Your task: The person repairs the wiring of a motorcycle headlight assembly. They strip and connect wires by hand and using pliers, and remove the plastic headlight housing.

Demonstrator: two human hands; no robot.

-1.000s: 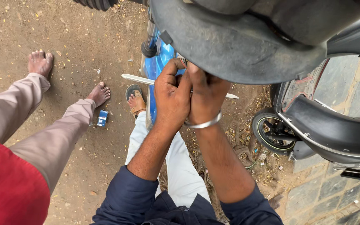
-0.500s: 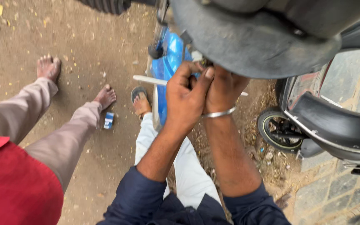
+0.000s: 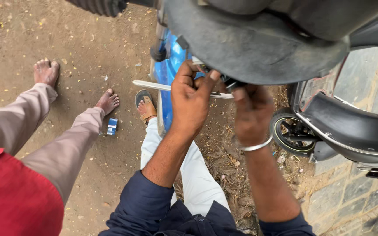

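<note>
Apart now, both hands' grip pinches a small fitting (image 3: 224,82) under the mudguard (image 3: 259,48): left hand (image 3: 191,98), right hand (image 3: 252,113).

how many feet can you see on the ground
3: two bare feet of the other person, one at far left and one nearer the middle, plus one sandalled foot by the blue panel. Others may be hidden.

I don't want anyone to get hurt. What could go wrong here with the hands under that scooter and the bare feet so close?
The left hand and right hand work tight under the dark mudguard, so fingers might get pinched or scraped. If a small part slips loose, it could be lost in the dirt and dry leaves. The other person's bare feet stand close, so anything dropped could hit them.
</note>
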